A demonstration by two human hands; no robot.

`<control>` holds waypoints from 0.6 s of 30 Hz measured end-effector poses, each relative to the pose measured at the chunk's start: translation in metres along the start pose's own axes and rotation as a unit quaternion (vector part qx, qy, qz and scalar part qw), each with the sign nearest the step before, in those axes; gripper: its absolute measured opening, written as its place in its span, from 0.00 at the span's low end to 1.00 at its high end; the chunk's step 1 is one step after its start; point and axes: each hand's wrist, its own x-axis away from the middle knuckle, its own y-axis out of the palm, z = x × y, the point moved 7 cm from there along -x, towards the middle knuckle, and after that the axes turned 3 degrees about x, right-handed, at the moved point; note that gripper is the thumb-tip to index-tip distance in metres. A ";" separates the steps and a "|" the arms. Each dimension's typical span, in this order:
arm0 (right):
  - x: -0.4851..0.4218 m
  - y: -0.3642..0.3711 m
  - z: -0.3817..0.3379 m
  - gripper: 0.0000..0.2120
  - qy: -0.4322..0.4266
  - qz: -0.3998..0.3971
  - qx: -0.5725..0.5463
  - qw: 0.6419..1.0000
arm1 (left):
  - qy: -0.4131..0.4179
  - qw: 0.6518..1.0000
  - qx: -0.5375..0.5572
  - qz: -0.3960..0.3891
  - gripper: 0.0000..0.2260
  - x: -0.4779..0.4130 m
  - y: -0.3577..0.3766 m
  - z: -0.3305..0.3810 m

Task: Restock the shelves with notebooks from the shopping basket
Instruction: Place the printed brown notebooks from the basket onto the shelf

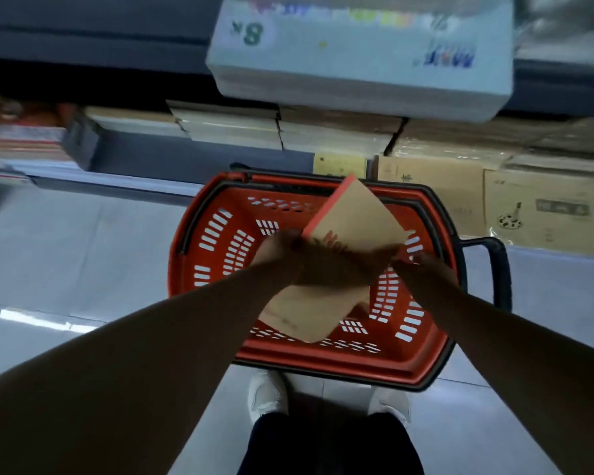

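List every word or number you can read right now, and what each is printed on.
"x8": green print on the pale blue wrapped pack on the shelf.
Blue print at its right: blurred, unreadable.
Red lettering on the tan notebook with a red spine: mostly under the left hand, unreadable.
Print on the brown cardboard boxes: too blurred.
Small yellow card behind the red plastic basket: too small.

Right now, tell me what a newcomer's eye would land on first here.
The red shopping basket dominates the centre of the view. Over it the left hand grips a brown notebook with a red spine, and the right hand is at its corner. Above, a pale blue box juts out from the shelf.
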 end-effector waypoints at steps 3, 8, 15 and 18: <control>0.038 -0.015 -0.011 0.20 0.031 -0.029 -0.056 0.998 | -0.007 1.000 0.023 -0.013 0.05 0.037 -0.025 0.029; 0.108 -0.036 -0.041 0.16 0.042 -0.093 -0.147 0.984 | -0.075 0.990 0.118 -0.033 0.10 0.103 -0.055 0.070; 0.187 -0.074 -0.087 0.13 0.004 -0.145 -0.196 0.970 | -0.067 0.994 0.080 0.010 0.12 0.184 -0.092 0.118; 0.214 -0.091 -0.104 0.11 -0.028 -0.130 -0.159 0.978 | -0.054 0.996 0.062 0.031 0.11 0.211 -0.111 0.130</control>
